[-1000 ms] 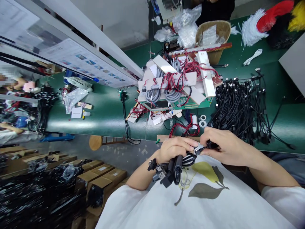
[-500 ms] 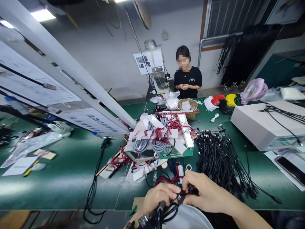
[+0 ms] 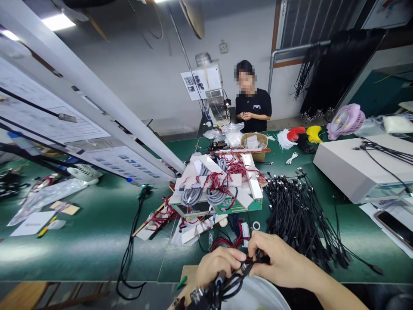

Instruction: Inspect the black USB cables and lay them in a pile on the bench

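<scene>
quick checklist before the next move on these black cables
Left hand grips the black cables: ok.
Right hand pinches them near the left fingertips: ok.
Cable end under the right fingers: cannot tell, the fingers hide it.
Bundle fully in view: not ok, its lower end runs out of the frame.
Red wires just past the hands: cannot tell whether they touch the cables.
Co-worker standing opposite, hands together and away from yours: ok.
</scene>
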The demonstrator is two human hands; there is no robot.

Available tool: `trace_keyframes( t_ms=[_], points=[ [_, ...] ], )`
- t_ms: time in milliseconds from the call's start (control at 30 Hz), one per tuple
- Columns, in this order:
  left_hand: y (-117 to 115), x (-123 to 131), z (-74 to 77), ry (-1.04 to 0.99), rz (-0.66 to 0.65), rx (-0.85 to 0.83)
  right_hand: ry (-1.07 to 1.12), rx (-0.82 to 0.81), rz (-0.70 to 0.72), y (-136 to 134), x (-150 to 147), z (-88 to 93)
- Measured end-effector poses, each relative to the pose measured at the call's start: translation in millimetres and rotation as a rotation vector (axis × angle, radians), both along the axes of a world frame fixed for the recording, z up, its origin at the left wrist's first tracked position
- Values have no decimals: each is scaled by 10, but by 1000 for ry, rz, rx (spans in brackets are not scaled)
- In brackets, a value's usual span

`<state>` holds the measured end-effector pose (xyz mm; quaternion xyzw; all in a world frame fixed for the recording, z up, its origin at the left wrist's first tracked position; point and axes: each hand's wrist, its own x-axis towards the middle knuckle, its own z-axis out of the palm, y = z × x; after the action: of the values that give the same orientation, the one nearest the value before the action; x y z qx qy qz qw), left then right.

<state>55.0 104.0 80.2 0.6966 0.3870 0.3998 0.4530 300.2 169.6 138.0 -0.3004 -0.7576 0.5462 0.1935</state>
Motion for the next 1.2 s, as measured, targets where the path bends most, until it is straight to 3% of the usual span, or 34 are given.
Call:
trace_keyframes(
  t_ms=[133, 500, 867, 1033, 1200],
  points=[
    [-15, 46, 70, -93, 32, 177, -21, 5, 5, 3, -5, 12],
    [68, 107, 241, -150, -11, 286, 15, 30, 40, -21, -3, -70],
    [109, 58, 301, -226, -130, 210, 99, 112, 114, 25, 10, -83],
    [36, 30, 210, -177, -136, 187, 112, 203, 147, -26, 4, -206],
    [-33, 56, 246, -158, -149, 172, 114, 257, 155, -86, 38, -247]
  ],
)
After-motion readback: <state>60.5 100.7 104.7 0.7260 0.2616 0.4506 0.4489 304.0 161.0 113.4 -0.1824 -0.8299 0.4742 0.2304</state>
